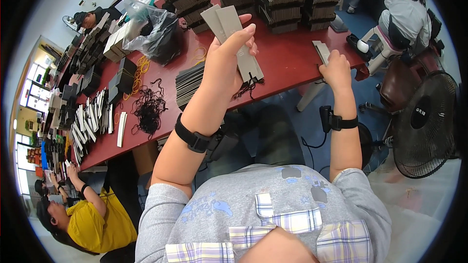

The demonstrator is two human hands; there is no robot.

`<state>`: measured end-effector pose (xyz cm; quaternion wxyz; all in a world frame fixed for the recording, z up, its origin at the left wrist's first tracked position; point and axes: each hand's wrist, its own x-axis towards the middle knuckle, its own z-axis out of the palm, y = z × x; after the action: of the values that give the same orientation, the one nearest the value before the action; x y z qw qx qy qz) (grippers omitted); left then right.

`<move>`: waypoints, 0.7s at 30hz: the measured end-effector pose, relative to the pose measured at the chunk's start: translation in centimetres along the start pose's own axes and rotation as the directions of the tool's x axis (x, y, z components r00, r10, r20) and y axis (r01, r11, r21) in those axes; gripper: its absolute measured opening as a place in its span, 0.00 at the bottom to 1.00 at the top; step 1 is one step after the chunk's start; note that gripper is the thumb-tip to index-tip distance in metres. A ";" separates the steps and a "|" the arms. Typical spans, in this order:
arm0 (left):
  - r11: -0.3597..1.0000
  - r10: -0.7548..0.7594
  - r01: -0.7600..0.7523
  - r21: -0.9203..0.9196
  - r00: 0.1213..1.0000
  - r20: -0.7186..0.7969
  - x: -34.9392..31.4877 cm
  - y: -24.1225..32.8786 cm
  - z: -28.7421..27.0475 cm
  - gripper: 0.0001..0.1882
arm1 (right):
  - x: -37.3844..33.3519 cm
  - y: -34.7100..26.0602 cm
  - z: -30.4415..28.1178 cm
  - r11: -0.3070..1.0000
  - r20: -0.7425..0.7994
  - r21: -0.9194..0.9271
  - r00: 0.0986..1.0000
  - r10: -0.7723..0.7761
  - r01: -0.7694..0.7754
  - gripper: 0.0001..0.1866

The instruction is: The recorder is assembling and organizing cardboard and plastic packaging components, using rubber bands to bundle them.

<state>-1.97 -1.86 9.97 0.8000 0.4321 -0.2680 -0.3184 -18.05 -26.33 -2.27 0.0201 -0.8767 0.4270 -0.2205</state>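
Observation:
Raised over the near edge of the red table, my left hand [229,56] is closed around several long grey cards [228,22]. They fan apart slightly at the top, and black cord [252,79] shows at the lower end. Farther right, at the table's corner, my right hand [337,70] grips a single grey card strip [321,50] that points up and left; its fingertips are partly hidden. Just left of my left hand, a row of dark cards [189,86] lies on the table, with a tangle of black cords [149,109] beside it.
Tall stacks of dark cards [280,0] stand along the back of the red table [285,53]. A plastic bag [158,31], yellow bands [140,75] and white strips [90,122] lie leftward. A black fan [424,124] stands right. A person in yellow [102,221] works at lower left.

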 end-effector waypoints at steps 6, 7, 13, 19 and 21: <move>0.919 -0.234 0.243 -0.311 0.970 0.068 -0.7 0.2 -0.1 0.13 | -0.4 -1.5 -1.4 0.978 0.089 0.204 0.995 -0.053 0.034 0.15; 0.907 -0.275 0.280 -0.314 0.960 0.060 -0.7 -0.1 -0.1 0.13 | -0.4 -1.4 -1.6 0.978 0.089 0.204 0.995 -0.052 0.033 0.15; 0.945 -0.324 0.325 0.026 0.945 -0.054 0.1 -3.3 -1.4 0.15 | -2.7 -4.8 -4.7 -0.164 0.437 0.805 0.758 -0.484 -0.570 0.08; 0.980 -0.196 0.196 0.015 0.980 -0.027 -1.0 -3.9 0.3 0.21 | -4.7 -9.5 -6.2 -0.224 0.117 0.945 0.889 -0.443 -0.236 0.07; 0.976 -0.216 0.211 0.050 0.970 0.109 -0.7 -3.5 0.1 0.22 | -5.0 -9.9 -6.7 -0.234 0.098 0.946 0.885 -0.455 -0.225 0.09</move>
<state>-3.41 -2.88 6.92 0.7360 0.4548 -0.2714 -0.4216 -16.14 -15.21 4.13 0.7660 -0.5827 -0.0160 -0.2710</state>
